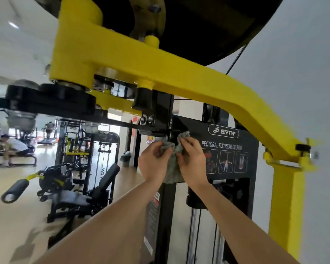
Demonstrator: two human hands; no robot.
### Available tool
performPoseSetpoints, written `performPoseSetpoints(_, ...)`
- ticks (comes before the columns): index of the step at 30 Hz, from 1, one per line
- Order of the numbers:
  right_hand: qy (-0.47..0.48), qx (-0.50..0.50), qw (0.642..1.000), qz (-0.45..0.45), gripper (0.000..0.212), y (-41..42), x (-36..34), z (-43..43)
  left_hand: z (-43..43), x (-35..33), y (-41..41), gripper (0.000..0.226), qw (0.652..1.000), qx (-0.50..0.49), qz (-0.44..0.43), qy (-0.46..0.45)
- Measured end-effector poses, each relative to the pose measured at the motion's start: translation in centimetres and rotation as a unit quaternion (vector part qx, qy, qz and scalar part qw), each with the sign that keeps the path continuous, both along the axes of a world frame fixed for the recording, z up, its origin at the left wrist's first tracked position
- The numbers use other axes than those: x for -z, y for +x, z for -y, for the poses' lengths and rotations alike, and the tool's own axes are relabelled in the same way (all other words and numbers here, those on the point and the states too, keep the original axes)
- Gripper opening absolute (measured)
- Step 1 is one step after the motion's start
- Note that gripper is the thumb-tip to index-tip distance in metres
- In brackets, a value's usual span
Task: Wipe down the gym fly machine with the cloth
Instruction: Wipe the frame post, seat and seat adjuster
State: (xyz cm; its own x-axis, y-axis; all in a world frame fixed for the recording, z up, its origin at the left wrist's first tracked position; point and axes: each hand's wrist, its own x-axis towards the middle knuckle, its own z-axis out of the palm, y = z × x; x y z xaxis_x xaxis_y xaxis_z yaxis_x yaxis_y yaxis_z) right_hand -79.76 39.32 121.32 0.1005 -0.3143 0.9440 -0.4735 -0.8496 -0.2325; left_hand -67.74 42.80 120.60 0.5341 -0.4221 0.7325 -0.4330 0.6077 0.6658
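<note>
Fingers (pixel 189 142) apparently curled round cloth (pixel 172 169)

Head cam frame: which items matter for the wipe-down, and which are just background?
In the job:
- cloth, pinched by the left hand and right hand
- fly machine's yellow arm
- its black label panel, just behind the cloth

Background:
- black seated machine on the floor
- cable rack
- person on a bench
- grey bin
</note>
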Motion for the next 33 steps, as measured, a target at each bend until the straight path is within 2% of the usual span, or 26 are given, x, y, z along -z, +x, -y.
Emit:
performPoseSetpoints(6, -0.031, -0.029, 0.999, -0.018, 0.044, -0.1, 3.8, 1.2, -0.1, 2.1, 0.1, 0.027, 0.999, -0.033, 0.027, 0.023)
performPoseSetpoints(12, 0.012, -0.081, 0.997, 0.001, 0.047, -0.3, 8.2, 0.9, -1.0, 5.7, 0.3, 0.020, 0.996, -0.041, 0.041, 0.073)
performPoseSetpoints(18, 0.122, -0.118, 0.984, 0.063, 0.045, -0.4, 14.1, -0.8, -2.3, 10.8, 0.3, 0.022, 0.990, -0.035, 0.052, 0.130)
performPoseSetpoints(23, 0.281, -0.177, 0.934, 0.129, 0.046, -0.4, 18.8, -2.0, -2.9, 16.5, 0.6, 0.023, 0.983, -0.011, 0.058, 0.175)
performPoseSetpoints(26, 0.336, -0.191, 0.917, 0.102, 0.044, -1.3, 20.9, -2.4, -3.3, 20.0, 0.8, 0.026, 0.974, 0.009, 0.043, 0.224)
performPoseSetpoints(30, 0.390, -0.198, 0.898, 0.053, 0.044, -2.4, 23.3, -2.8, -3.5, 23.8, 1.2, 0.016, 0.959, 0.008, 0.039, 0.282)
performPoseSetpoints(33, 0.420, -0.206, 0.882, 0.048, 0.047, -2.6, 24.9, -2.8, -3.6, 25.8, 1.2, 0.021, 0.948, 0.002, 0.043, 0.315)
